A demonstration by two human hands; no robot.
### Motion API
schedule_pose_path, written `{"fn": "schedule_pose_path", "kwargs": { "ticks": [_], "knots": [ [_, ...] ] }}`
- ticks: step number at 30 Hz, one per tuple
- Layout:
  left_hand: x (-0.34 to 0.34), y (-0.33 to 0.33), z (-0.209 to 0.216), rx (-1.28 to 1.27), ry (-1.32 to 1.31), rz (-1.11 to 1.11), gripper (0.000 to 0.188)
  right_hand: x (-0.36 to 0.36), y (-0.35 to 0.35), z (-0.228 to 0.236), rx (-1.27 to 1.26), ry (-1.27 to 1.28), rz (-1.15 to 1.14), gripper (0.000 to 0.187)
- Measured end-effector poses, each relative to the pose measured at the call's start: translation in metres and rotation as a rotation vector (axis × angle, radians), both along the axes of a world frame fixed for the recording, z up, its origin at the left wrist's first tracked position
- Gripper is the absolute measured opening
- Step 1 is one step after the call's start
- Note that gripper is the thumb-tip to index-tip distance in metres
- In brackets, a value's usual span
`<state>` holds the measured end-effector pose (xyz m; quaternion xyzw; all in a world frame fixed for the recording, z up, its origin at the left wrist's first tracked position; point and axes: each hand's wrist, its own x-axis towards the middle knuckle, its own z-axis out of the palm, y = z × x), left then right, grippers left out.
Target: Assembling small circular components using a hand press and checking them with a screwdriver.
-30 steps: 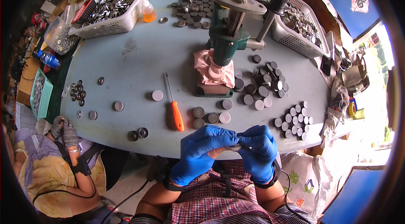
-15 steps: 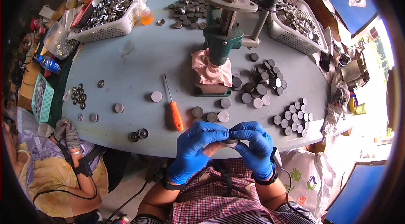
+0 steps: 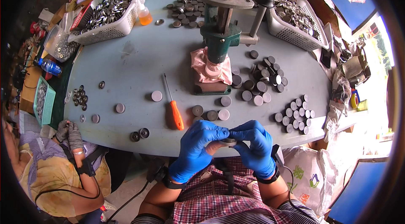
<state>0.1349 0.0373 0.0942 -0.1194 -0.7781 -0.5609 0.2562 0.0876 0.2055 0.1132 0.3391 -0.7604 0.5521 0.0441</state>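
Observation:
A small round grey metal cap (image 3: 228, 141) is pinched between my two blue-gloved hands over the table's near edge. My left hand (image 3: 197, 148) grips its left side with thumb and fingers, and a bare thumb tip shows through the glove. On the cap's opposite side, my right hand (image 3: 256, 148) closes its thumb and fingers; they partly hide the cap. Just beyond my hands lie several similar round caps (image 3: 212, 115). An orange-handled screwdriver (image 3: 176, 115) lies left of them. Farther off, a green hand press (image 3: 218, 40) stands with a pink cloth (image 3: 198, 67) around its base.
Loose caps (image 3: 249, 85) pile right of the press, and a neat cluster of caps (image 3: 296, 113) sits near the right edge. White baskets of metal parts (image 3: 107, 29) (image 3: 310, 46) stand at the back. At left, a co-worker's gloved hands (image 3: 69, 136) rest by the table edge.
The view has shifted slightly. Both hands still pinch the cap in nearly the same place, with only slight finger movement.

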Motion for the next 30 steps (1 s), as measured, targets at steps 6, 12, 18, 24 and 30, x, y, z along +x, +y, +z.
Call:
{"fn": "schedule_pose_path", "kwargs": {
  "ticks": [6,12,18,24,30],
  "knots": [
    [-0.0003,0.0010,0.0013,-0.014,0.009,-0.009,0.023,-0.0010,0.0026,-0.0057,-0.025,0.027,0.006,0.037],
    [-0.0003,0.0027,-0.0028,-0.007,0.027,0.009,0.030,-0.0014,0.0028,-0.0076,-0.025,0.046,0.011,0.036],
    [-0.0012,0.0048,-0.0048,0.009,0.039,0.019,0.029,-0.0008,0.0025,-0.0086,-0.034,0.026,0.003,0.034],
    [-0.0009,0.0048,-0.0048,0.008,0.031,0.020,0.030,-0.0014,0.0025,-0.0088,-0.030,0.031,0.011,0.032],
    [-0.0007,0.0097,-0.0064,0.040,-0.018,0.038,0.033,-0.0046,0.0055,-0.0099,-0.020,-0.044,0.017,0.032]
  ]
}}
